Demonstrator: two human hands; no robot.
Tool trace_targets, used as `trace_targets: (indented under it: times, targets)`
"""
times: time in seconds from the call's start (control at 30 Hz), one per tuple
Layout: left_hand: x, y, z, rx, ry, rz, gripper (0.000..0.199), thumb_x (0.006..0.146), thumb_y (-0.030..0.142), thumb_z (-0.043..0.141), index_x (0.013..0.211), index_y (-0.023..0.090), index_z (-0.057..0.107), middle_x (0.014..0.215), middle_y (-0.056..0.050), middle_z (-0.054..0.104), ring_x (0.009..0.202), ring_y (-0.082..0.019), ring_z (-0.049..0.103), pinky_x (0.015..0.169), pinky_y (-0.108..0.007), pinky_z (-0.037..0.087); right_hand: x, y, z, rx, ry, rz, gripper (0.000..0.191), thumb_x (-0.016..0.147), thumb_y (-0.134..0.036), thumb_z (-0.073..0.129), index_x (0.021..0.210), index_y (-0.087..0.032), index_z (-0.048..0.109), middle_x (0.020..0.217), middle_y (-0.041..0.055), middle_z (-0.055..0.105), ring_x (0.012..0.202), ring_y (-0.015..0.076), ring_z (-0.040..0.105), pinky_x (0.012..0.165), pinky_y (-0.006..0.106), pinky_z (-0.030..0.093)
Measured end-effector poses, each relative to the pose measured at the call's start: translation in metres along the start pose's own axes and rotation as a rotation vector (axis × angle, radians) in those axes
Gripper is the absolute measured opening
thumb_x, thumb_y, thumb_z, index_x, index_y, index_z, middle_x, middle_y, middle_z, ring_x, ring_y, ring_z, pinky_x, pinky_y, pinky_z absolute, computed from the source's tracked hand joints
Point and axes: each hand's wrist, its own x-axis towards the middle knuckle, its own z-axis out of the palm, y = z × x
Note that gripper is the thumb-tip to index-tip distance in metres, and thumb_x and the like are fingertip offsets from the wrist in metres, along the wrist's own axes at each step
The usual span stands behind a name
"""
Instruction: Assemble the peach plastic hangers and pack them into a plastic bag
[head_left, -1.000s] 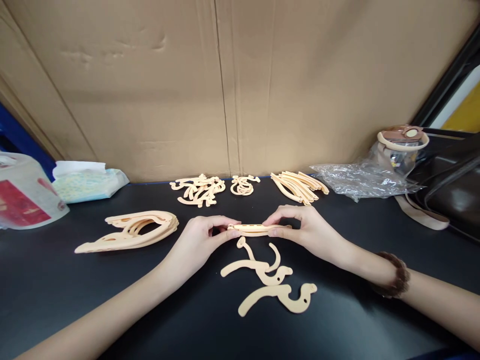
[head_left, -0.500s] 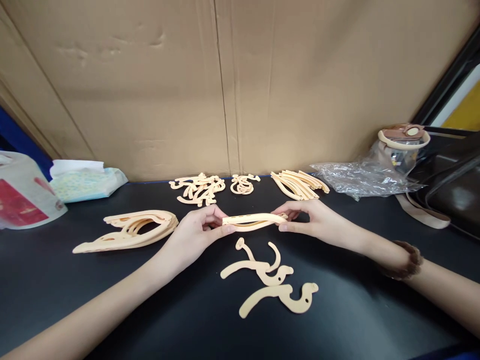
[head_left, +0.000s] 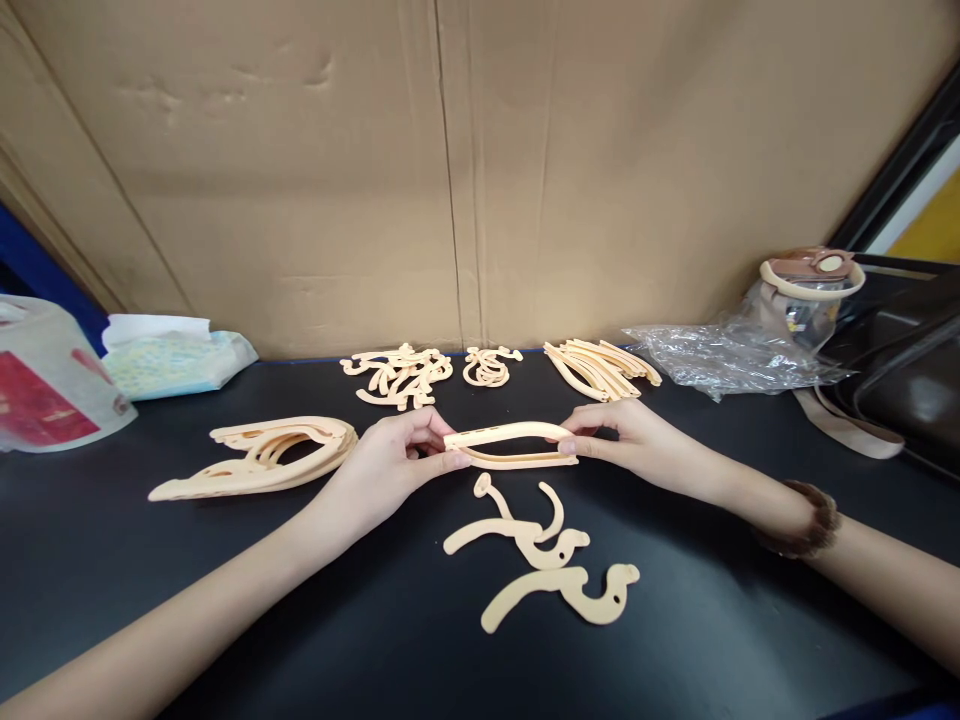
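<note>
Two curved beige plastic strips [head_left: 517,434] lie one beyond the other between my hands, meeting at the left end and spread apart at the right. My left hand [head_left: 409,450] pinches the joined left end. The right ends are at my right hand [head_left: 607,435], whose thumb and fingers close on the upper strip. Nearer to me on the black table rest a beige hook-shaped piece [head_left: 600,600], a similar piece [head_left: 540,550] behind it, and small curved pieces [head_left: 551,510] touching or overlapping that one.
A stack of beige hanger-like frames [head_left: 300,455] lies left. Along the back are a pile of small parts [head_left: 405,375], ring-like pieces [head_left: 487,368] and long strips [head_left: 600,368]. A tissue pack [head_left: 180,360], plastic tub [head_left: 60,380], clear wrap [head_left: 735,355] and bottle [head_left: 806,300] flank them.
The right ends of the two strips have spread apart, widening the gap between them. My right hand's fingers have shifted slightly at that end. The loose pieces stay in place.
</note>
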Motion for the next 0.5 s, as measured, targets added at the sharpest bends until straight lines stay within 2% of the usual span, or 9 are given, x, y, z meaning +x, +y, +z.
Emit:
trace_targets:
  times: [0.13, 0.3, 0.5]
  targets:
    - [0.0008, -0.0006, 0.0, -0.008, -0.002, -0.002, 0.03, 0.069, 0.046, 0.07, 0.076, 0.02, 0.057, 0.076, 0.0, 0.069, 0.075, -0.019, 0.062, 0.07, -0.03, 0.043, 0.0004, 0.0014, 0.0013, -0.008, -0.01, -0.006, 0.036, 0.088, -0.052, 0.055, 0.084, -0.019, 0.069, 0.085, 0.0031, 0.063, 0.075, 0.0164, 0.057, 0.07, 0.029, 0.043]
    - [-0.0004, -0.0001, -0.0014, 0.043, 0.001, 0.031, 0.027, 0.073, 0.046, 0.066, 0.074, 0.02, 0.056, 0.077, 0.0, 0.069, 0.073, -0.019, 0.06, 0.069, -0.03, 0.043, 0.0003, 0.0012, -0.0002, -0.013, 0.009, 0.008, 0.032, 0.089, -0.047, 0.056, 0.099, -0.02, 0.069, 0.091, 0.0036, 0.066, 0.081, 0.0173, 0.059, 0.073, 0.03, 0.045]
    - [-0.0002, -0.001, -0.0034, 0.163, 0.045, 0.087, 0.028, 0.075, 0.048, 0.065, 0.077, 0.021, 0.061, 0.072, 0.002, 0.062, 0.067, -0.016, 0.054, 0.06, -0.027, 0.038, 0.0006, 0.0032, -0.0029, -0.063, -0.015, -0.045, 0.026, 0.088, -0.042, 0.06, 0.093, -0.019, 0.071, 0.092, 0.0037, 0.065, 0.082, 0.0168, 0.06, 0.076, 0.03, 0.045]
